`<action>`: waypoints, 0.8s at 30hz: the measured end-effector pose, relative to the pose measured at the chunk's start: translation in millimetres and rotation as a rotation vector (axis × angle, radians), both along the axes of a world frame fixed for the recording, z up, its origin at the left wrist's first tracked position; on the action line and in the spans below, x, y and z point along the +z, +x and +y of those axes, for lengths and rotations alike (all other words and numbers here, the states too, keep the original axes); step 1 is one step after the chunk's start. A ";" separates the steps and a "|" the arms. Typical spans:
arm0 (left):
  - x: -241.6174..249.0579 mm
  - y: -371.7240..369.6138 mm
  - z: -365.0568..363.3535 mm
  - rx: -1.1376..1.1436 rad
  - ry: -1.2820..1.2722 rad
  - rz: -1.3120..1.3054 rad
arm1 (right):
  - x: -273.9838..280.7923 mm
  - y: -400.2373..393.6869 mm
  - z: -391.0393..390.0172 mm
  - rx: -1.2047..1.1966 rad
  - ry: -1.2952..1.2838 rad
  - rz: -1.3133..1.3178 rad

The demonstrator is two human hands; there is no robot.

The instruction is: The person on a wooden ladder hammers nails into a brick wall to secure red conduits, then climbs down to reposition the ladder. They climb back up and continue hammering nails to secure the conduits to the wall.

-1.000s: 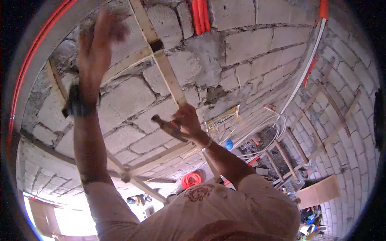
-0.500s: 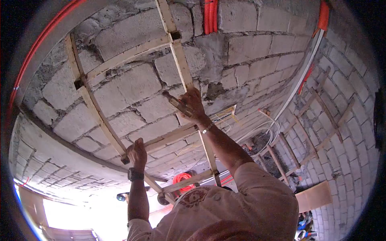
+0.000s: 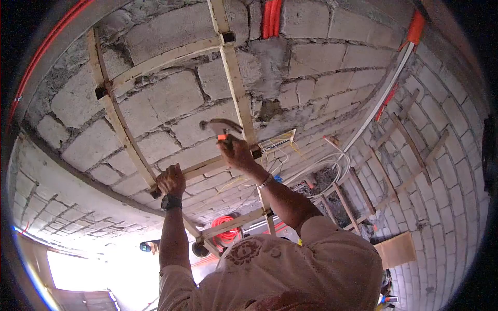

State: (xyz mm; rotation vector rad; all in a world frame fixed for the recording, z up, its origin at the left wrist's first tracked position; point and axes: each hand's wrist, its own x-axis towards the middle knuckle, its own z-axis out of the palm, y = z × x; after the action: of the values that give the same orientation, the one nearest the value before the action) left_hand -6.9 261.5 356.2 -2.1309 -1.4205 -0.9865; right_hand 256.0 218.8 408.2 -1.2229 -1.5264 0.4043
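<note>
My right hand is wrapped round the orange-marked handle of a claw hammer, whose metal head points left, in front of the block wall. Beside it runs a long pale wooden strip of the frame. My left hand, with a dark watch on the wrist, is closed at the joint where the left wooden strip meets a crosspiece. Whether its fingers grip the wood or something small is hidden.
Red conduits run down the block wall. White cables loop at the right near leaning wooden pieces. A red coil hangs behind the lower frame. Bright light enters at lower left.
My right hand has moved down and left, and the hammer has turned so its head shows side-on. My left hand has shifted slightly left and up, its fingers now over the frame joint.
</note>
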 end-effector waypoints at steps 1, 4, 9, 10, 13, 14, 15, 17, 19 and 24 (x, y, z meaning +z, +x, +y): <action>-9.8 -2.4 3.9 0.041 -0.028 0.028 | -21.1 -1.3 1.1 -0.002 0.005 0.003; 8.9 1.9 0.2 0.049 -0.086 0.007 | -38.5 -5.9 -0.8 0.006 -0.072 0.032; 3.3 -4.0 4.1 -0.033 0.092 0.223 | -38.8 0.2 1.7 -0.038 0.074 -0.122; -3.0 -6.3 9.7 -0.040 0.101 0.219 | -39.6 4.8 8.3 -0.046 0.081 -0.126; -11.4 -12.5 12.7 0.050 -0.142 0.230 | -39.1 7.5 12.0 -0.096 0.078 -0.244; -13.4 -15.5 14.7 0.047 -0.158 0.225 | -38.4 8.1 14.7 -0.095 0.062 -0.250; -14.3 -18.1 14.9 0.023 0.126 0.355 | -40.8 7.2 17.3 -0.138 -0.006 -0.367; -48.3 -47.4 29.5 -0.056 0.282 0.554 | -56.4 2.3 23.8 -0.146 -0.190 -0.433; -51.3 -57.0 35.9 -0.048 0.295 0.711 | -64.6 2.1 25.9 -0.218 -0.177 -0.534; -5.2 -38.0 13.0 0.038 -0.435 0.819 | -56.3 1.7 26.9 -0.161 -0.432 -0.591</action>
State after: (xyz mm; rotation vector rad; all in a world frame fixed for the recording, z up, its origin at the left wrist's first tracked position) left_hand -44.9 274.4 351.0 -2.3515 -1.2803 0.2644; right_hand 257.7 245.7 352.0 -1.9130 -1.8711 0.2833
